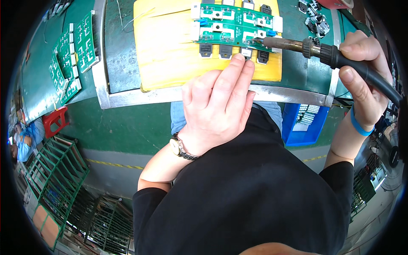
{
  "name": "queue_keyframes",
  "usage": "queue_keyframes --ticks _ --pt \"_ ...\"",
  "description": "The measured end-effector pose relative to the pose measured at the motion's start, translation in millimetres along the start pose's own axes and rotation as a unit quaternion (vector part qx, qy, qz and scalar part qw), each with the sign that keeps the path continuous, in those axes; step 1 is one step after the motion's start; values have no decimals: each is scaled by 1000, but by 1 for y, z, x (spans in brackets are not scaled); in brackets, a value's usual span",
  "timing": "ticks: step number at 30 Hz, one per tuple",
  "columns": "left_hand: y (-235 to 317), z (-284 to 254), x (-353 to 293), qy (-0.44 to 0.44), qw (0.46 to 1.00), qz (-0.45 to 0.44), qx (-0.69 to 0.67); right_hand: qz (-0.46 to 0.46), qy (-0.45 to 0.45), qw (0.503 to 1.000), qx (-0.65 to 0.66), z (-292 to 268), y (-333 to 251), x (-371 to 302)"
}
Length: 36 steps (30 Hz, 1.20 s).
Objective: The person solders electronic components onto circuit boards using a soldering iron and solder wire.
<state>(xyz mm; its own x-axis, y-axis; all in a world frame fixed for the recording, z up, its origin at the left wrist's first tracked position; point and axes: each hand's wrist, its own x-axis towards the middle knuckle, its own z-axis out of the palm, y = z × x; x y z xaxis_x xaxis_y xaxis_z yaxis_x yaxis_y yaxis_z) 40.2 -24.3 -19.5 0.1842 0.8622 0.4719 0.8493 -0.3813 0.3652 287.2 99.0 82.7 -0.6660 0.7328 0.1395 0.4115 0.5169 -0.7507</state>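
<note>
A green circuit board lies on a yellow pad, with several black flat components sticking out along its near and far edges. My right hand grips a soldering iron by its black handle. The iron's tip reaches the right part of the board, near a silvery metal plate. My left hand is stretched out from below, its fingertips resting on one component at the near edge and holding nothing. Small blue parts sit on the board.
More green boards lie on the bench to the left. Loose black parts are piled at the far right, by a red round object. A metal rim edges the worktop. Below it at right stands a blue bin holding white-edged pieces.
</note>
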Motion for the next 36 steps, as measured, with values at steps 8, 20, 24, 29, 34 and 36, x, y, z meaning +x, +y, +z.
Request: queue_keyframes --ticks 8,20,24,29,34,36 --pt "-3 4 -2 23 1000 8 3 15 24 1000 5 11 -7 -7" --pt "0 4 -1 11 999 7 38 34 45 998 9 15 -9 -10" --pt "-1 5 -1 16 999 11 44 1 70 997 29 16 -7 -7" --pt "-3 6 -4 30 999 13 18 5 46 998 30 15 -4 0" --pt "1 4 -3 20 1000 10 20 8 8 1000 28 8 5 6" --pt "3 2 -1 7 1000 5 16 23 4 999 44 7 8 8"
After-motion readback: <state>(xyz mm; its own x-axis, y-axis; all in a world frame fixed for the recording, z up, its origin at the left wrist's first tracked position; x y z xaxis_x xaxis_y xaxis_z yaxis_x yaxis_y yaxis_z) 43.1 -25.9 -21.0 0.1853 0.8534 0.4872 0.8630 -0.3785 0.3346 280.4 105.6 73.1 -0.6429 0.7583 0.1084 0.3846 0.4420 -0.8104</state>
